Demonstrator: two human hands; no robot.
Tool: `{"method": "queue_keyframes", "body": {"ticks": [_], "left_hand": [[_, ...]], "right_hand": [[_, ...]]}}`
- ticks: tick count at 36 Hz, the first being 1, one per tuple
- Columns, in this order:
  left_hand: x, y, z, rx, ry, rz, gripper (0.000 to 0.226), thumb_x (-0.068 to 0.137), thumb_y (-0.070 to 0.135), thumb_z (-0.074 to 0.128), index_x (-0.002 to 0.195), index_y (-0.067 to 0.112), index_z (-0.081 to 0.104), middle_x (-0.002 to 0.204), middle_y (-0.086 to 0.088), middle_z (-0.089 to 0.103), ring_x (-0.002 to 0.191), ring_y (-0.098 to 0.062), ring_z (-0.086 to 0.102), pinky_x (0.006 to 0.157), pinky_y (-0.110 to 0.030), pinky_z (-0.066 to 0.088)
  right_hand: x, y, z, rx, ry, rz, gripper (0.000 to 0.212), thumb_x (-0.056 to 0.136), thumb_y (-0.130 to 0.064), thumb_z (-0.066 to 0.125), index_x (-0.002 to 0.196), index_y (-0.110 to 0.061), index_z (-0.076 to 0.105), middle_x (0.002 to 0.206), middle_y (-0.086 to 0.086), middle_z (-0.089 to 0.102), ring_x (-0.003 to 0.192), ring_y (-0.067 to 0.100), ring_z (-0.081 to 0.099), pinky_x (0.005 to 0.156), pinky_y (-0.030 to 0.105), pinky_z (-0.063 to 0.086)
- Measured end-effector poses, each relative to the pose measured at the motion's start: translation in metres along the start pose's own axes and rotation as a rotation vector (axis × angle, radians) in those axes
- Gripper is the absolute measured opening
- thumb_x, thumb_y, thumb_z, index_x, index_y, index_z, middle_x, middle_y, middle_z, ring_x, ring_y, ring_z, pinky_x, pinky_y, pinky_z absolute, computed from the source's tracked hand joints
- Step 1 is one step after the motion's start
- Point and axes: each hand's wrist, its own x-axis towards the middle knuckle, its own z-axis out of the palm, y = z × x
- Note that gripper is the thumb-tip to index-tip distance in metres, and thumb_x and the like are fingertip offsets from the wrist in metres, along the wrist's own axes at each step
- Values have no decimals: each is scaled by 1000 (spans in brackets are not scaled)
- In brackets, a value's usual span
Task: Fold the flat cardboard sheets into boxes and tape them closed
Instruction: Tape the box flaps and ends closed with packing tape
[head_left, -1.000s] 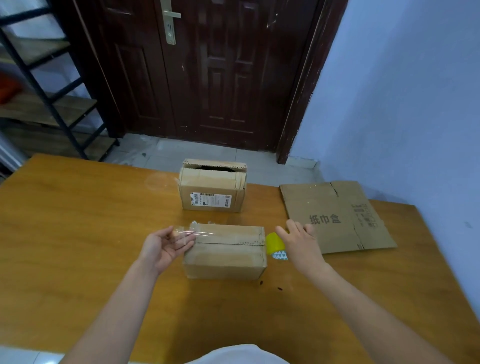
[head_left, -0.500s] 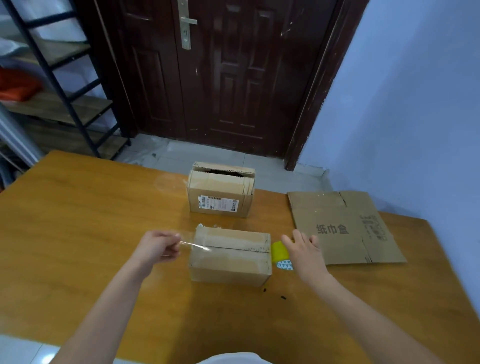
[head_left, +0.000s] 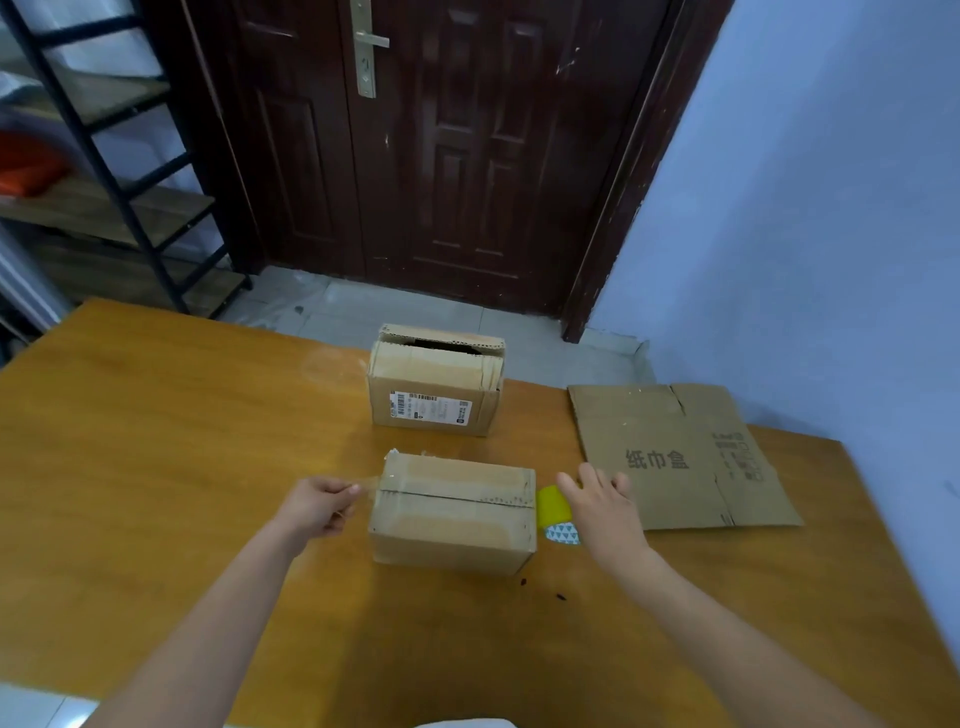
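Left hand (head_left: 319, 506) pinches the free end of clear tape (head_left: 370, 483) at the left edge of the closed box (head_left: 454, 512). Right hand (head_left: 600, 506) is curled over the yellow tape roll (head_left: 553, 506) touching the box's right end. Behind stands an open-topped box (head_left: 436, 384); a flat cardboard sheet (head_left: 680, 457) lies at right on the bench (head_left: 156, 441).

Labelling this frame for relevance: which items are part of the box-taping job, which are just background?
In the job:
- near box, being taped
- tape strip, pinched by left hand
- yellow tape roll, under right hand
- far box, top open
- flat cardboard sheet
- table

Background:
- door
- shelf rack
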Motion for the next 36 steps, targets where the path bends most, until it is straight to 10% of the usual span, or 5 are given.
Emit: {"method": "queue_keyframes", "body": {"ticks": [10, 18, 25, 28, 36], "left_hand": [[14, -12, 17, -39, -175, -186, 18, 97, 23, 50, 100, 12, 65, 86, -9, 59, 69, -21, 49, 86, -40, 48], [24, -24, 31, -342, -173, -379, 25, 94, 4, 47, 108, 20, 58, 83, -3, 59, 68, -18, 51, 66, -33, 42], [38, -19, 40, -273, 250, -177, 29, 98, 13, 43, 118, -5, 55, 94, -15, 57, 87, -28, 51, 75, -37, 38], [30, -6, 26, -228, 370, -43, 36, 102, 25, 35, 118, -1, 53, 110, -17, 55, 107, -34, 52, 85, -37, 35], [7, 28, 53, 477, 240, 194, 68, 96, 58, 16, 129, 8, 46, 125, -18, 55, 114, -35, 52, 94, -44, 42]], "right_hand": [[-3, -3, -1, 45, -36, 30, 66, 22, 10, 82, 78, -19, 61, 69, 1, 52, 59, 20, 53, 56, 29, 41], [-8, -9, -5, 72, -10, 59, 67, 17, 7, 83, 75, -20, 62, 67, 0, 51, 58, 19, 53, 55, 28, 42], [-15, -16, -2, 46, 8, 82, 69, 19, 9, 81, 80, -18, 62, 69, 2, 50, 60, 21, 53, 65, 32, 25], [-21, -21, -4, 87, -5, 92, 67, 20, 4, 83, 80, -19, 63, 69, -1, 50, 59, 19, 53, 59, 29, 41], [-40, -60, -15, 450, -113, 114, 47, 60, -30, 81, 96, -20, 54, 92, -4, 53, 85, 16, 56, 64, 24, 42]]}}
